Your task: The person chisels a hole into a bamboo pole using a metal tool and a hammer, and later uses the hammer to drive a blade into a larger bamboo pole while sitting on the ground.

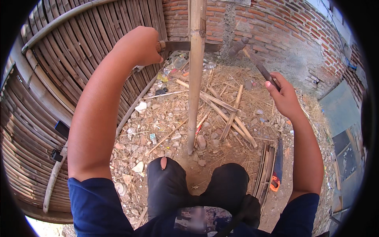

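My left hand [143, 45], raised, is closed around the wooden handle of a machete [177, 46]. Its dark blade lies level across the upper part of an upright bamboo pole [195, 87]; the pole hides the blade's middle, and the tip shows on the right. Whether the blade is set into the pole or only behind it, I cannot tell. The pole's foot rests on the ground before my knees. In my right hand [285, 95] is a hammer [258, 66], gripped by its handle, with the head up and just right of the blade's tip, apart from it.
Cut bamboo pieces [227, 112] lie crossed on straw and rubble beyond the pole. By my right knee are a bundle of bamboo strips [263, 170] and a handsaw [276, 173] with an orange handle. A bamboo-slat wall [83, 47] stands left, a brick wall [272, 27] behind.
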Demonstrator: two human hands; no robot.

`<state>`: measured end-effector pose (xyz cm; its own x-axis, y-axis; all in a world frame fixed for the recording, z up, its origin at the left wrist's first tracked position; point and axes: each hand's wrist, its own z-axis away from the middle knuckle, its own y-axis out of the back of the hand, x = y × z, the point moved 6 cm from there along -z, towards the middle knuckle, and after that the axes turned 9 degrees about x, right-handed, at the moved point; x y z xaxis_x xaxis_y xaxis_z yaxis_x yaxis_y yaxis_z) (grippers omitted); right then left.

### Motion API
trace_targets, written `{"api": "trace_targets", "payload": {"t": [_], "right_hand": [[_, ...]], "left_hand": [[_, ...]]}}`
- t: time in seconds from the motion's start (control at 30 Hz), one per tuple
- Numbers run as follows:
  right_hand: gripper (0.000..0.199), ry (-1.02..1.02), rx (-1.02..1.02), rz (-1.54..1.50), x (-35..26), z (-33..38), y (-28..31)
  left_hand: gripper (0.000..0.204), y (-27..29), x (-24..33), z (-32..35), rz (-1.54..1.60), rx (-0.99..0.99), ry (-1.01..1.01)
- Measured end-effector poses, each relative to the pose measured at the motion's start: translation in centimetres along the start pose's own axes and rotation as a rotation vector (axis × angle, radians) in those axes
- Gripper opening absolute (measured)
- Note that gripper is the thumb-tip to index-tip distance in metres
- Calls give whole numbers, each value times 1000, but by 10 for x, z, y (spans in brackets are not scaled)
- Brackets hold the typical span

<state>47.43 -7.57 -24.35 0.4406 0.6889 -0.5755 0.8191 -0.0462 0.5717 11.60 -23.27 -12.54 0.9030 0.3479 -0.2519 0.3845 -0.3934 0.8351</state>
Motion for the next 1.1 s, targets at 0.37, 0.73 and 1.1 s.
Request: {"api": "trace_targets", "payload": {"t": [0.37, 0.73, 1.1], "right_hand": [[48, 173, 216, 42, -93, -6, 53], [38, 257, 43, 291, -115, -2, 5], [39, 374, 82, 394, -139, -21, -5]], "left_hand": [[38, 19, -14, 64, -25, -5, 147], [33, 11, -48, 84, -16, 40, 273], [29, -23, -48, 93, 97, 113, 291]]}}
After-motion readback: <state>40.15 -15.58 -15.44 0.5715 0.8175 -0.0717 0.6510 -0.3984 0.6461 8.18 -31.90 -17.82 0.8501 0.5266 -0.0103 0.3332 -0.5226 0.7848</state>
